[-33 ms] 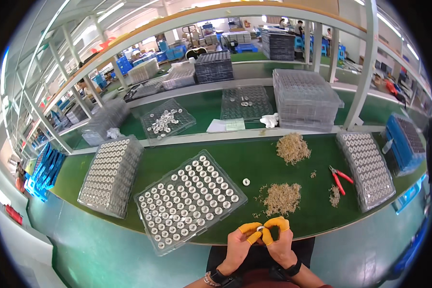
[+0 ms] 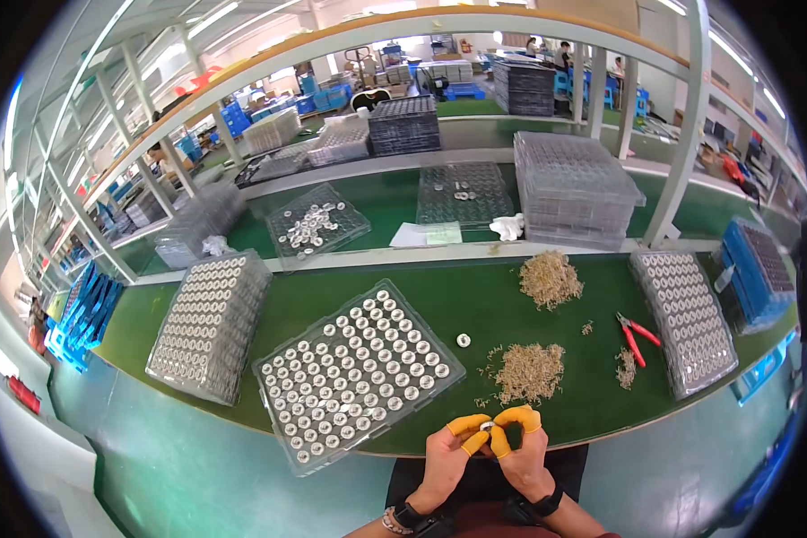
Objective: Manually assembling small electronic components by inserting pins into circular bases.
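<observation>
At the near edge of the green bench, my left hand (image 2: pixel 448 453) and my right hand (image 2: pixel 522 448) meet, with yellow finger cots on thumbs and forefingers. Pinched between both sets of fingertips is a small round white-and-silver part (image 2: pixel 487 428), mostly covered by them. Just beyond my hands lies a pile of tiny tan-and-metal pieces (image 2: pixel 530 373). A single loose round part (image 2: pixel 464 341) sits to the left of that pile. Further left, a clear plastic tray (image 2: pixel 273 366) holds rows of similar round parts and lies at a slant, overhanging the front edge.
Red-handled pliers (image 2: pixel 637 339) lie at right, beside a filled tray stack (image 2: pixel 686 323). A second tan pile (image 2: pixel 551 279) is further back. Another tray stack (image 2: pixel 211 327) stands at left. Clear empty trays (image 2: pixel 572 184) are piled behind the bench rail (image 2: pixel 377 265).
</observation>
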`<state>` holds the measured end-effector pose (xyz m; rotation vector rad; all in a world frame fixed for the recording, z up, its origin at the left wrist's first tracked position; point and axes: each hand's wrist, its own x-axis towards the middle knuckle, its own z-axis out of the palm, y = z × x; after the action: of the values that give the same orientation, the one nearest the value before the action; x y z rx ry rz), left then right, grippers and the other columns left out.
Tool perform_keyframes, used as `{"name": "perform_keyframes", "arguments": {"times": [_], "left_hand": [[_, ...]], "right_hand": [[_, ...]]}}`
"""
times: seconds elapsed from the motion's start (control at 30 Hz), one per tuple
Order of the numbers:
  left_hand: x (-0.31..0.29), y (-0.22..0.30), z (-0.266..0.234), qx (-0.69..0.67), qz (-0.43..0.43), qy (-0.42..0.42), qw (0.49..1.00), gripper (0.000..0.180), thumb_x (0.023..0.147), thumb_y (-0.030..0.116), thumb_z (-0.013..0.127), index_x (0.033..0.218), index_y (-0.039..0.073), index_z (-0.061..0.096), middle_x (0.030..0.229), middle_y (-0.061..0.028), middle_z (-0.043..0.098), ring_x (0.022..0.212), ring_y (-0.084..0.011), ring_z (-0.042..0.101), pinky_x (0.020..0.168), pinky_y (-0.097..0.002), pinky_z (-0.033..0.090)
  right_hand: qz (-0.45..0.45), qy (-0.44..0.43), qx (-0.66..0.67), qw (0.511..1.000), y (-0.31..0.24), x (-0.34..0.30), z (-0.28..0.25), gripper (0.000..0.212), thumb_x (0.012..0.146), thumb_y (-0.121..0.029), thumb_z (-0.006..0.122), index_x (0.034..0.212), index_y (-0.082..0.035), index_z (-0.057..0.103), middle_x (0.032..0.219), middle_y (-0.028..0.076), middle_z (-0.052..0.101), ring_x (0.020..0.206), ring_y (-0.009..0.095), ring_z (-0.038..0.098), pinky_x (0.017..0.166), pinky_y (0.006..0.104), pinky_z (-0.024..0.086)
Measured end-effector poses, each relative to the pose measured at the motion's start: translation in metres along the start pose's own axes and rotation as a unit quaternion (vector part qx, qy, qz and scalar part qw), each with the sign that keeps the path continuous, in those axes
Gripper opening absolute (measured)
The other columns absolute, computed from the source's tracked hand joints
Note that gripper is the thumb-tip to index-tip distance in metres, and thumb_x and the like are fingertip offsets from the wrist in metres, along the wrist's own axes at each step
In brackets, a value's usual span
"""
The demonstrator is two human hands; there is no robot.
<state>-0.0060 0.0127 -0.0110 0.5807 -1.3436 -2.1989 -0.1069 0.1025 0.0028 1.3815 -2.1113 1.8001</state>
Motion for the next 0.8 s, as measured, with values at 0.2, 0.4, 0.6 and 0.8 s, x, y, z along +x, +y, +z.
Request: {"name": "perform_keyframes", "arguments": {"times": [0.2,0.4,0.6,0.8], "left_hand": [[0.012,0.006,-0.009,-0.036,0.082,0.028,0.996,0.029,0.093,-0.003,0.056,0.121,-0.003,0.057,0.108,-0.0077,0.065,0.088,-0.0128,0.063,0.075,-0.0248,0.053],[0.020,0.013,-0.026,-0.046,0.034,0.024,0.998,0.023,0.096,0.007,0.055,0.116,-0.002,0.059,0.097,-0.0086,0.065,0.083,-0.0134,0.062,0.071,-0.0237,0.050],[0.014,0.011,-0.031,-0.095,-0.010,-0.027,0.995,0.026,0.097,0.007,0.049,0.121,-0.003,0.054,0.097,-0.0103,0.062,0.079,-0.0138,0.061,0.061,-0.0242,0.050],[0.025,0.004,-0.025,-0.002,-0.052,-0.087,0.995,0.024,0.095,0.006,0.052,0.117,-0.002,0.058,0.092,-0.0095,0.063,0.073,-0.0122,0.061,0.060,-0.0232,0.050]], "right_hand": [[0.008,-0.029,-0.039,0.999,-0.019,0.015,0.017,0.035,0.074,0.005,0.071,0.104,-0.004,0.056,0.089,0.011,0.059,0.078,0.027,0.060,0.068,0.0352,0.049],[0.010,-0.055,-0.096,0.994,-0.020,0.019,0.017,0.030,0.074,0.006,0.069,0.101,-0.003,0.059,0.088,0.012,0.060,0.077,0.028,0.060,0.067,0.0356,0.049],[0.101,-0.064,-0.338,0.934,-0.004,0.000,-0.001,0.021,0.075,-0.012,0.072,0.091,-0.002,0.063,0.082,0.014,0.058,0.078,0.034,0.058,0.068,0.0436,0.047],[0.103,-0.035,-0.342,0.933,0.006,-0.002,-0.004,0.011,0.079,-0.010,0.068,0.086,-0.006,0.060,0.078,0.012,0.056,0.074,0.033,0.058,0.065,0.0431,0.047]]}}
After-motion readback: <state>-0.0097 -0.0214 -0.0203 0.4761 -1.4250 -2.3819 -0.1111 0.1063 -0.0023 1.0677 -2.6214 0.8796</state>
